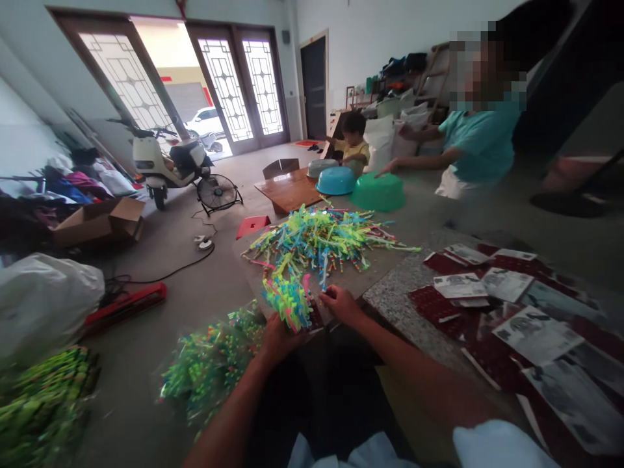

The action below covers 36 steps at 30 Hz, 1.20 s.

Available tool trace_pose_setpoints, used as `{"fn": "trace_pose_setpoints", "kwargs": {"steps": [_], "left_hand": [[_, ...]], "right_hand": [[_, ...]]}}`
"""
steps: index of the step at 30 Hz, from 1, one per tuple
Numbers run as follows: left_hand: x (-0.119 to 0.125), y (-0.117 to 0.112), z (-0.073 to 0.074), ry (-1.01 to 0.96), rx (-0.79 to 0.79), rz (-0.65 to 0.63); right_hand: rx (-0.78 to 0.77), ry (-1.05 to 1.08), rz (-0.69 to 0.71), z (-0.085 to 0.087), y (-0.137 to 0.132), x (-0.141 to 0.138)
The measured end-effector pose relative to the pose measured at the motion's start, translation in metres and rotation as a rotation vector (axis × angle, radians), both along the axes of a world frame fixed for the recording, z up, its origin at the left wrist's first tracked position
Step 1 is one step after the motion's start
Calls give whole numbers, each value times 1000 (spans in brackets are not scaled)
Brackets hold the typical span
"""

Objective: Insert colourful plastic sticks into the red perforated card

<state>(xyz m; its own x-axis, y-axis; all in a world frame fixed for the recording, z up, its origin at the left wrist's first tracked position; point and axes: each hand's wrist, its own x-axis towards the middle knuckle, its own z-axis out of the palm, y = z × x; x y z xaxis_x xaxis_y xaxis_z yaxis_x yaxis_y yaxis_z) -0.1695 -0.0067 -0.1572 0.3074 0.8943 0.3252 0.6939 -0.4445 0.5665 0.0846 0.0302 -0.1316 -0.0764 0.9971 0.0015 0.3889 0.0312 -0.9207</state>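
Note:
My left hand point(275, 337) is closed round a bunch of small neon plastic pieces point(288, 298), green, blue and pink, held upright at the near edge of the table. My right hand point(341, 303) rests just right of the bunch, fingers curled against its base; whether it grips anything is hidden. Behind the bunch a big loose pile of the same coloured pieces point(322, 240) covers the table top point(390, 296).
A clear bag of neon pieces point(209, 364) lies on the floor at my left, a green bundle point(39, 403) farther left. Printed cards point(507, 286) cover the table's right. Upturned blue basin point(336, 181) and green basin point(379, 191) stand beyond, with two other people, a scooter point(166, 162) and a fan point(217, 193).

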Motion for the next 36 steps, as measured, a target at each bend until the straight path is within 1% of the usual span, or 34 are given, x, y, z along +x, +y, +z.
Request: {"fn": "trace_pose_setpoints", "kwargs": {"steps": [3, 6, 9, 13, 19, 26, 30, 34, 36], "left_hand": [[0, 0, 0, 5, -1, 3], [-2, 0, -2, 15, -5, 16], [-3, 0, -7, 49, -7, 40], [-5, 1, -11, 66, -8, 39], [-6, 3, -12, 17, 7, -1], [-7, 3, -17, 49, 11, 30], [-6, 3, -17, 21, 3, 38], [-4, 3, -16, -25, 0, 45], [-3, 3, -14, -49, -16, 36]], "right_hand": [[15, 85, -5, -12, -4, -14], [48, 80, 24, -19, -3, -18], [55, 8, 23, -21, -4, -17], [74, -76, 47, -18, -5, -13], [95, -292, 105, -5, -5, -7], [108, -626, 238, 20, -9, -9], [101, -789, 289, 32, -14, -11], [98, -886, 343, 45, -19, -18], [76, -915, 345, 53, -21, -23]]}}
